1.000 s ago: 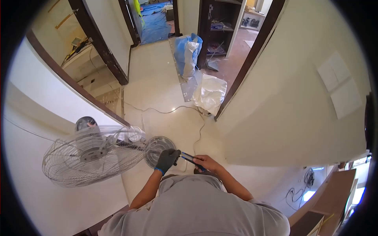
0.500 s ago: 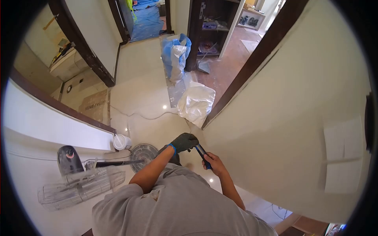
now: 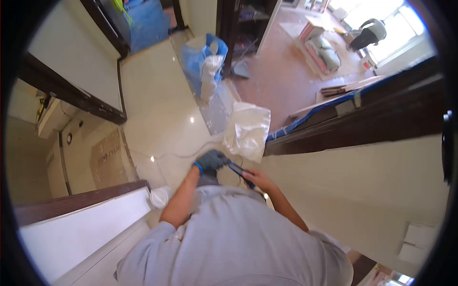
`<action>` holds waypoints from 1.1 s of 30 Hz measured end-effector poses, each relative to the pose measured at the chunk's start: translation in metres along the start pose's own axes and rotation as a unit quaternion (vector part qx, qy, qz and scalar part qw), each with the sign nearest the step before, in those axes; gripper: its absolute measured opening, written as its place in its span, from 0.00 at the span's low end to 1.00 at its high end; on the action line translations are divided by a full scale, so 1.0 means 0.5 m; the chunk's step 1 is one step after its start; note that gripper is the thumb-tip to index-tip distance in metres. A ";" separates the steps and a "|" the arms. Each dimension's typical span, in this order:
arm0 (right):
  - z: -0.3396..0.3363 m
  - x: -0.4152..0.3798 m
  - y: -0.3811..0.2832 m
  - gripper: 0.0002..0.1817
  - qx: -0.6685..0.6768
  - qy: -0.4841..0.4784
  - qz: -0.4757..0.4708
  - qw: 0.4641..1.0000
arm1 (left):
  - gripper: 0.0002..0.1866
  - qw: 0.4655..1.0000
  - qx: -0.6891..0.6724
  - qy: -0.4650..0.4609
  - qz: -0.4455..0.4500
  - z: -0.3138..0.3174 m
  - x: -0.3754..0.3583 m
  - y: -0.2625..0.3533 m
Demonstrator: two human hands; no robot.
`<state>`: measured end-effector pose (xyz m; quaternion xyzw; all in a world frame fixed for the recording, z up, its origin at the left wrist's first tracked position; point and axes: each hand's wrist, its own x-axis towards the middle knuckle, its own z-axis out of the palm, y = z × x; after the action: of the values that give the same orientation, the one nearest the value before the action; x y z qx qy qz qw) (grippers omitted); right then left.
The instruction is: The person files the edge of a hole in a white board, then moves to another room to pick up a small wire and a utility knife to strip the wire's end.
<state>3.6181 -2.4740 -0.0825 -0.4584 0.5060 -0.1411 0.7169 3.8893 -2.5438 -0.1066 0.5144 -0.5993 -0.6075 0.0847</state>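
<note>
A dark glove with a blue cuff covers my left hand [image 3: 213,161]; its fingers are bunched at the upper end of a narrow blue-and-black tool [image 3: 235,167]. Bare fingers of my right hand [image 3: 257,179] are wrapped round the tool's dark lower end. The tool slants between both hands, in front of my body; what kind it is cannot be made out. Beyond my hands, a shiny white sack [image 3: 248,129] lies on the floor by the doorway. A blue and white plastic bag [image 3: 202,66] stands farther along.
A dark door frame [image 3: 343,117] with blue tape runs on the right. Behind it, another person [image 3: 370,34] bends near a window, with a bucket [image 3: 368,62] nearby. A white tub [image 3: 159,197] sits at lower left. A cable [image 3: 191,151] crosses the floor.
The view has turned right, bringing the room with the other person into sight. The fan at lower left has gone out of view. Both hands still hold the tool.
</note>
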 end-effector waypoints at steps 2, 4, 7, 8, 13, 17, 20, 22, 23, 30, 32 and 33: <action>0.048 0.078 -0.111 0.18 -0.047 -0.039 -0.014 0.998 | 0.18 0.989 -0.136 0.004 -0.063 -0.119 -0.055 0.000; 0.084 0.146 -0.206 0.19 -0.068 -0.069 -0.004 0.995 | 0.16 0.980 -0.184 0.028 -0.073 -0.215 -0.095 -0.006; 0.120 0.225 -0.264 0.19 -0.094 -0.094 0.004 0.991 | 0.16 0.976 -0.192 0.070 -0.081 -0.294 -0.121 -0.032; 0.127 0.252 -0.272 0.19 -0.089 -0.086 0.007 0.992 | 0.16 0.975 -0.201 0.079 -0.055 -0.312 -0.116 -0.057; 0.114 0.347 -0.314 0.18 -0.071 -0.118 -0.038 0.990 | 0.12 0.935 -0.303 0.181 -0.039 -0.343 -0.074 -0.084; 0.094 0.386 -0.390 0.18 -0.063 -0.121 -0.031 0.990 | 0.09 0.912 -0.338 0.231 -0.038 -0.395 -0.035 -0.044; 0.070 0.442 -0.406 0.18 -0.047 -0.113 -0.043 0.991 | 0.09 0.911 -0.332 0.240 -0.040 -0.448 0.011 -0.016; 0.044 0.482 -0.423 0.18 -0.057 -0.107 -0.064 0.991 | 0.09 0.921 -0.318 0.225 -0.027 -0.487 0.061 0.004; 0.024 0.496 -0.428 0.19 -0.044 -0.090 -0.059 0.993 | 0.09 0.925 -0.310 0.218 -0.020 -0.502 0.093 0.017; -0.189 0.585 -0.434 0.19 0.086 -0.035 -0.058 0.994 | 0.10 0.980 -0.169 0.098 -0.036 -0.593 0.381 0.185; -0.251 0.574 -0.470 0.19 0.112 -0.011 -0.065 0.991 | 0.11 0.989 -0.131 0.057 -0.028 -0.616 0.452 0.244; -0.283 0.572 -0.486 0.19 0.124 0.002 -0.070 0.990 | 0.11 0.993 -0.113 0.037 -0.023 -0.625 0.490 0.274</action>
<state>3.6887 -2.8685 -0.0682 -0.3996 0.4530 -0.2533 0.7556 3.9340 -2.9569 -0.0458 0.5370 -0.5117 -0.6537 0.1500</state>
